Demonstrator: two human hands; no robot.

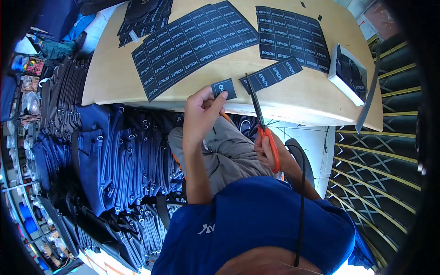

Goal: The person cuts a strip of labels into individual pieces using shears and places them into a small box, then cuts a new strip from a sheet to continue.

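Note:
My left hand (203, 114) pinches a small dark label piece (223, 89) printed EPSON at the table's front edge. Red-handled scissors (270, 144) are gripped in my right hand (266, 149), their dark blades pointing up and away. The blades lie by the left end of a short dark strip of EPSON labels (277, 74), which rests on the table. Between the held piece and the strip there is a gap. Larger EPSON label sheets (192, 46) lie behind, with another stack of sheets (293, 36) to the right.
A white box (336, 85) with dark pieces inside stands at the table's right, beside a dark strap (369, 98). More dark sheets (145, 18) lie back left. Blue and black strapped items (105, 160) hang left below the wooden table (107, 75). A folding metal gate (376, 160) is at right.

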